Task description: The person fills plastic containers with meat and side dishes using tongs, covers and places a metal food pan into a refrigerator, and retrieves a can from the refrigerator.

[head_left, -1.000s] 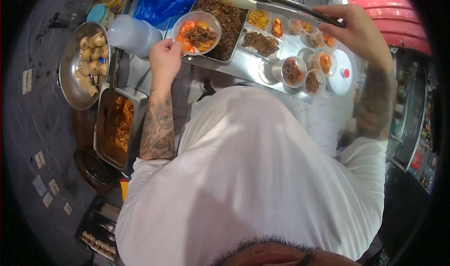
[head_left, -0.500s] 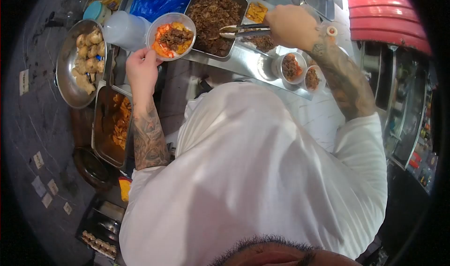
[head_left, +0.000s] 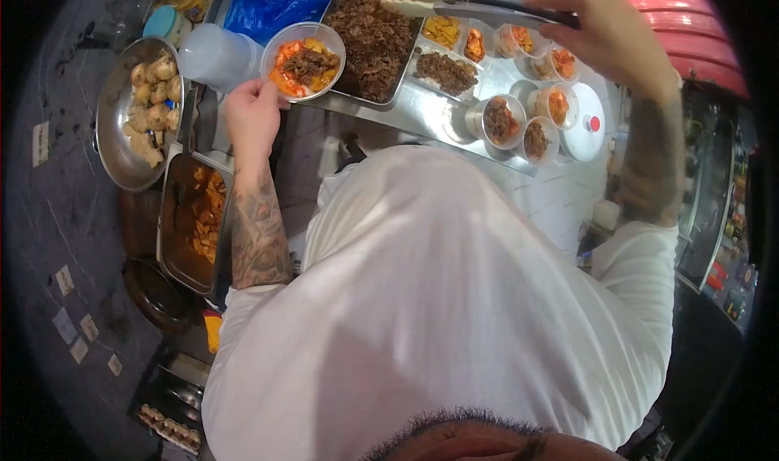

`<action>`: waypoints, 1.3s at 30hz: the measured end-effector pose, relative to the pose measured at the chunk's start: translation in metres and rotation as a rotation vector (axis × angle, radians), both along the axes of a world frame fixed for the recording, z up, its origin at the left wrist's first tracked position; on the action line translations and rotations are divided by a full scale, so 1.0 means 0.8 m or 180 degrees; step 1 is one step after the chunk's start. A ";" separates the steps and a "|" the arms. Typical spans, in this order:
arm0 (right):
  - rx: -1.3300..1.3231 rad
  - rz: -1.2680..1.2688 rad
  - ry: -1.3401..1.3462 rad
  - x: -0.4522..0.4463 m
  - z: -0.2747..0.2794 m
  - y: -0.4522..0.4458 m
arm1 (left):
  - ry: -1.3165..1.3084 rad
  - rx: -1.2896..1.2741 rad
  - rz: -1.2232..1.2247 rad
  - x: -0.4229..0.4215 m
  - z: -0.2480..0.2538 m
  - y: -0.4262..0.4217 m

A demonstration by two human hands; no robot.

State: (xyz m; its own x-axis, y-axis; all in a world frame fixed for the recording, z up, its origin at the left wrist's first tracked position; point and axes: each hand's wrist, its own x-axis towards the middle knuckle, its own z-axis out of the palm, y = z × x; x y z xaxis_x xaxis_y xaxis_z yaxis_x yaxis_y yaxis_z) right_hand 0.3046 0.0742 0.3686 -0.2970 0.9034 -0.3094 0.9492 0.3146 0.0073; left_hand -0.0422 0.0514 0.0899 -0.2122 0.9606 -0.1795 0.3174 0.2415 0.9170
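Note:
My left hand [head_left: 253, 118] pinches the near rim of a round clear plastic bowl [head_left: 338, 51], tilted toward me. Inside it are orange and yellow pieces topped with dark shredded meat [head_left: 310, 66]. My right hand [head_left: 596, 32] grips the black handle of metal tongs [head_left: 475, 8], whose pale tips hover around the far right edge of a metal tray [head_left: 388, 102] heaped with the same dark meat. Whether the tips hold any meat, I cannot tell. Right of the tray lies a sectioned clear container [head_left: 484, 78] with meat and yellow and orange food.
Several filled plastic cups [head_left: 501, 122] stand at the right beside a white lid with a red knob [head_left: 593, 123]. Stacked empty bowls [head_left: 217, 57] and a blue plastic bag [head_left: 272, 6] sit behind my left hand. A steel pan of eggs [head_left: 114, 148] is at far left.
My right hand has moved the tongs up and away from the tray's near right side, uncovering the containers and lid. My left hand and the bowl have shifted slightly right.

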 end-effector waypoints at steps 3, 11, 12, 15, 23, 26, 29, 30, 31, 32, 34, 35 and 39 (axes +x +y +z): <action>0.0207 0.0286 0.0590 0.063 -0.009 -0.003 | -0.0011 -0.0036 -0.0052 0.006 -0.016 0.012; 0.0286 0.0599 0.1329 0.055 0.007 -0.031 | 0.0025 -0.0040 -0.0050 0.041 0.014 0.017; 0.0050 0.0316 0.1165 0.027 0.007 -0.033 | 0.0040 0.0026 -0.0116 0.046 0.021 0.017; 0.0034 0.0189 0.0788 0.008 -0.012 -0.038 | 0.0057 0.0084 -0.0240 0.060 0.040 0.014; 0.0104 0.0024 0.0307 -0.013 -0.005 -0.050 | 0.0262 0.0319 -0.0355 0.073 0.055 -0.001; 0.0661 0.1153 0.0089 -0.019 -0.029 -0.056 | 0.0384 0.0429 -0.0452 0.074 0.044 -0.002; 0.0703 0.0655 0.0025 -0.032 -0.034 -0.058 | 0.0704 0.0817 -0.0532 0.071 0.037 -0.003; 0.0822 0.0461 -0.0047 -0.030 -0.038 -0.056 | 0.0583 0.0659 -0.0478 0.070 0.037 -0.003; 0.0820 0.0464 -0.0047 -0.026 -0.044 -0.055 | 0.0455 0.0502 -0.0429 0.070 0.038 -0.003; 0.0779 0.0539 -0.0131 -0.020 -0.051 -0.056 | 0.0453 0.0500 -0.0431 0.071 0.039 -0.004; 0.0740 0.0614 -0.0219 -0.017 -0.053 -0.058 | 0.0425 0.0511 -0.0412 0.071 0.042 -0.004; 0.0560 0.0681 -0.0181 -0.019 -0.050 -0.063 | 0.0424 0.0511 -0.0412 0.071 0.041 -0.004; 0.0427 0.0810 0.0027 -0.008 -0.034 -0.064 | 0.0535 0.0453 -0.0446 0.067 0.036 -0.005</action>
State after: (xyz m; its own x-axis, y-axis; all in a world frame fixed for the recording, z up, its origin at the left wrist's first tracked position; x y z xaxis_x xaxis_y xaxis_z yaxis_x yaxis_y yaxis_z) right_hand 0.2981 0.0226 0.3410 -0.5215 0.8321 -0.1886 0.8401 0.5394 0.0574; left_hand 0.0111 0.0474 0.1188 -0.0906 0.9958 -0.0138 0.4894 0.0566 0.8702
